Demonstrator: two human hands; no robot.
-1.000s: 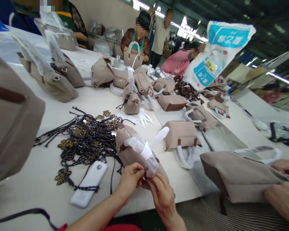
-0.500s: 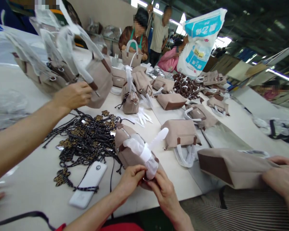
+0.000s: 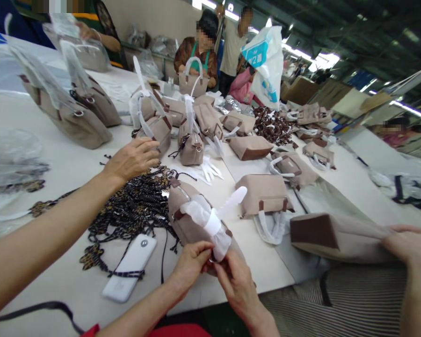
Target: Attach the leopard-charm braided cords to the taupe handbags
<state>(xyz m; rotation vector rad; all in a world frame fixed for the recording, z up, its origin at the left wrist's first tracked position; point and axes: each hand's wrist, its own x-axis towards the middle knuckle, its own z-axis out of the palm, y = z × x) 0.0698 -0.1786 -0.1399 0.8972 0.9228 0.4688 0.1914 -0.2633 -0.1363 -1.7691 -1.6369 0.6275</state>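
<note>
A beige handbag [image 3: 187, 229] with brown trim lies on the table in front of me. Its handles are wrapped in white film [image 3: 201, 215], gathered by a white tie [image 3: 228, 206]. At the bag's near end, my left hand [image 3: 192, 262] pinches beside a small metal ring, fingertips together. My right hand [image 3: 238, 281] grips the same ring area from the other side, thumb and fingers closed. The fingertips partly hide the ring. Left of the bag are a white phone [image 3: 129, 269] and a heap of black braided cords [image 3: 126, 206] with leopard-print flower charms.
A co-worker's arm [image 3: 73, 224] reaches in from the left over the cords. On the right, another person's hands hold a beige bag [image 3: 340, 236]. More handbags [image 3: 264, 192] lie across the table, with brown straps [image 3: 272, 126] piled behind. A person lifts a white-and-blue sack [image 3: 266, 65].
The co-worker on the left has set a handbag down among the others and let go of it. The white-and-blue sack has tilted and moved left. My hands stay at the ring.
</note>
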